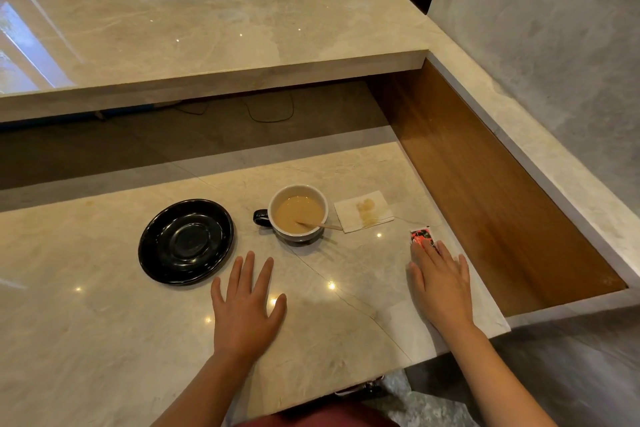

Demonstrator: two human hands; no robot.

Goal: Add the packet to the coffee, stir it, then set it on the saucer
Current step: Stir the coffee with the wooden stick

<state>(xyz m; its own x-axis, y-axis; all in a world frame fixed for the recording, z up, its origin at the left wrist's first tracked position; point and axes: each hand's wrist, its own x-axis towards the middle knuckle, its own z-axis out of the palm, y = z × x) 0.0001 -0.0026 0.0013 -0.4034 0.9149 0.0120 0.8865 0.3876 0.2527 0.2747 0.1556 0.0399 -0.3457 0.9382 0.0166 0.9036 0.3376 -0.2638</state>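
Note:
A cup with a white inside and a dark handle holds milky coffee and stands on the marble counter. A wooden stirrer leans in it, its end over the right rim. Left of the cup lies an empty black saucer. A small red and black packet lies flat to the right, and the fingertips of my right hand rest on its near edge. My left hand lies flat on the counter, fingers spread, in front of the cup and saucer.
A white napkin with a brown stain lies right of the cup. A raised marble shelf overhangs the back. A wooden side wall bounds the counter on the right, close to the packet.

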